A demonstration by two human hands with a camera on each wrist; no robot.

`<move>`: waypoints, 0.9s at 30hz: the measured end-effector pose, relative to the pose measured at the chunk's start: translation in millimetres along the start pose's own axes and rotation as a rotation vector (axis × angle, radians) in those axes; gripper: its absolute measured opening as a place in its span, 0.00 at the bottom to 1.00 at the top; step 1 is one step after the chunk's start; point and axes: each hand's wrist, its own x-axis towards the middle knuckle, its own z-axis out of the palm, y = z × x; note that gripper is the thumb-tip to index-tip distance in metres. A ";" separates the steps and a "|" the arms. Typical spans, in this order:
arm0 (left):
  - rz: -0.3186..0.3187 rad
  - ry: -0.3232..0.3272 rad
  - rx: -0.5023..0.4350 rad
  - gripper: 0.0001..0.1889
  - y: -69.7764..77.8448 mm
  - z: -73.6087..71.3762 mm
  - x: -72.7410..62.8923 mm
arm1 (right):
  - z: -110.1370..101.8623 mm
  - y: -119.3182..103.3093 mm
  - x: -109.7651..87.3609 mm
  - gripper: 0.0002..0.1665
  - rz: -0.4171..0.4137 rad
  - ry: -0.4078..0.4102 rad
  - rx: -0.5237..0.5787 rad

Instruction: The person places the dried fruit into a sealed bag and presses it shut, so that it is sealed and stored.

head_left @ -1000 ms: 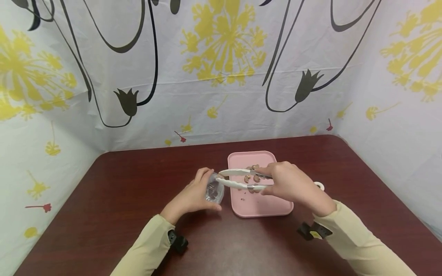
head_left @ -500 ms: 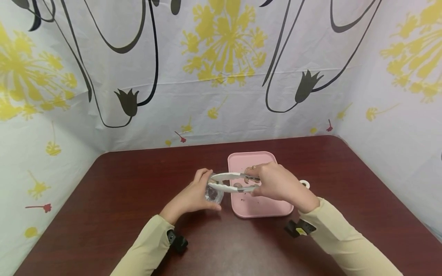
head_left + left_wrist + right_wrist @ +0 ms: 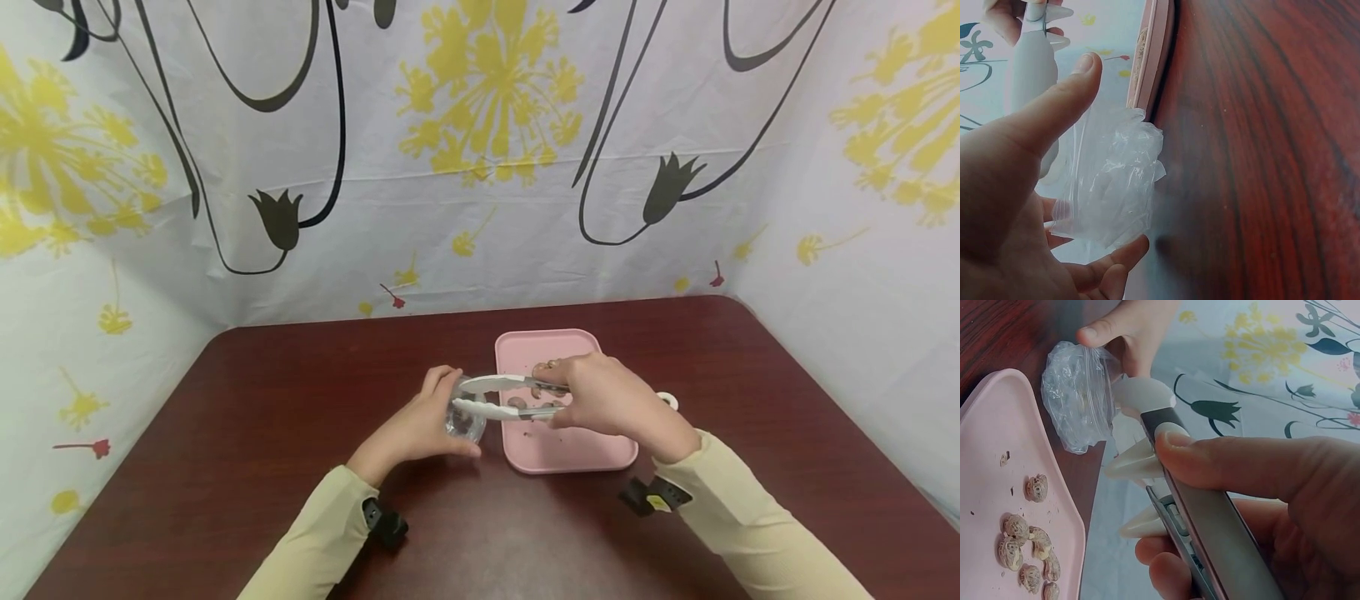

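My left hand (image 3: 412, 427) holds a clear plastic zip bag (image 3: 467, 423), thumb on the near side and fingers beyond it. The bag's crumpled film (image 3: 1125, 169) shows between thumb and fingers in the left wrist view. My right hand (image 3: 618, 408) grips metal tongs (image 3: 504, 411) with white scalloped tips. Those tips stand apart right at the bag's mouth. Close to the right of the bag lies a pink tray (image 3: 577, 454), partly under my right hand. Several unshelled peanuts (image 3: 1011, 553) are on it, along with small brown crumbs.
A dark reddish wooden table (image 3: 285, 400) lies under everything. White cloth with yellow and dark flower prints (image 3: 495, 75) hangs behind the table and along both sides. The tray's raised rim (image 3: 1075, 519) runs beside the bag.
My right hand has moved left, bringing the tongs from beside the bag to its mouth. The tongs' tips are a little wider apart than half a second ago. My left hand has stayed in place.
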 end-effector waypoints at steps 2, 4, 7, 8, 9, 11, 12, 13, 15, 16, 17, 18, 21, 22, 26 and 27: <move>-0.002 -0.001 -0.001 0.59 0.7 -0.3 -0.5 | -0.9 0.6 -1.3 0.35 -0.009 0.001 0.002; -0.002 -0.002 0.000 0.59 1.4 -0.6 -1.0 | -1.8 1.3 -3.1 0.35 -0.010 0.001 -0.001; -0.007 -0.004 0.005 0.59 2.2 -0.8 -1.6 | -3.7 2.6 -4.7 0.36 -0.013 -0.001 -0.010; -0.010 -0.005 0.006 0.59 2.3 -0.7 -1.7 | -4.3 3.0 -5.3 0.36 -0.005 -0.002 -0.007; -0.012 -0.006 0.007 0.59 2.4 -0.7 -1.7 | -5.0 3.4 -5.7 0.36 0.003 -0.003 -0.007; -0.014 -0.007 0.006 0.59 2.4 -0.5 -1.8 | -6.4 4.1 -6.7 0.36 0.022 -0.008 -0.005; -0.014 -0.007 0.005 0.59 2.3 -0.3 -1.8 | -7.1 4.4 -7.4 0.36 0.032 -0.012 -0.003; -0.016 -0.008 0.004 0.59 2.4 -0.2 -1.8 | -7.6 5.0 -8.0 0.35 0.044 -0.016 0.001; -0.016 -0.007 0.002 0.60 2.3 -0.1 -1.6 | -8.1 6.2 -9.8 0.35 0.067 -0.025 0.003; -0.018 -0.007 0.003 0.60 2.5 -0.1 -1.8 | -8.2 6.9 -10.8 0.35 0.075 -0.026 0.002; -0.019 -0.006 0.004 0.60 2.6 -0.1 -2.0 | -8.3 7.7 -12.0 0.35 0.080 -0.028 0.000; -0.020 -0.006 0.005 0.60 2.8 -0.3 -2.1 | -8.2 8.6 -13.1 0.34 0.088 -0.027 -0.004; -0.021 -0.004 0.010 0.60 3.2 -0.5 -2.2 | -8.7 11.3 -16.7 0.34 0.102 -0.019 -0.014; -0.024 -0.004 0.013 0.60 3.3 -0.5 -2.2 | -9.3 12.2 -17.8 0.34 0.105 -0.016 -0.018; -0.031 0.000 0.029 0.60 3.2 0.0 -1.6 | -12.4 16.2 -21.4 0.33 0.099 -0.008 -0.022; -0.033 0.001 0.033 0.60 3.3 0.0 -1.5 | -13.3 17.3 -22.2 0.33 0.097 -0.005 -0.022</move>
